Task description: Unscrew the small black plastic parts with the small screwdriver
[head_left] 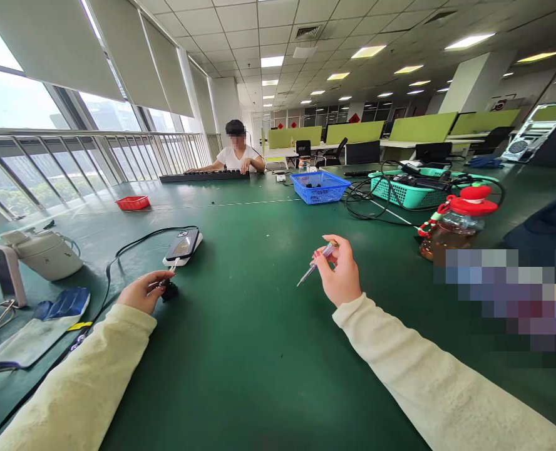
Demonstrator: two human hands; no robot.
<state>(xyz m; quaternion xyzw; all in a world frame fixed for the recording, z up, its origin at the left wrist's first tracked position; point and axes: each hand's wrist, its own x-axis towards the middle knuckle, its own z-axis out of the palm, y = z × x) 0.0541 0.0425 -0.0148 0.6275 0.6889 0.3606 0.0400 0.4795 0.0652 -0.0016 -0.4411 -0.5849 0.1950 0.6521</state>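
My right hand is closed around the clear handle of a slim screwdriver. Its thin metal tip points down and to the left, above the green tabletop. On the left, my left hand pinches a small black object close to the table; its exact kind is too small to make out. Just beyond that hand lies a phone on a white base, with a short white cable at its near end. The two hands are well apart.
A red tray, a blue basket and a green basket with cables stand farther back. At right is a red-lidded bottle; at left, a white cup and a pouch. Another person sits opposite.
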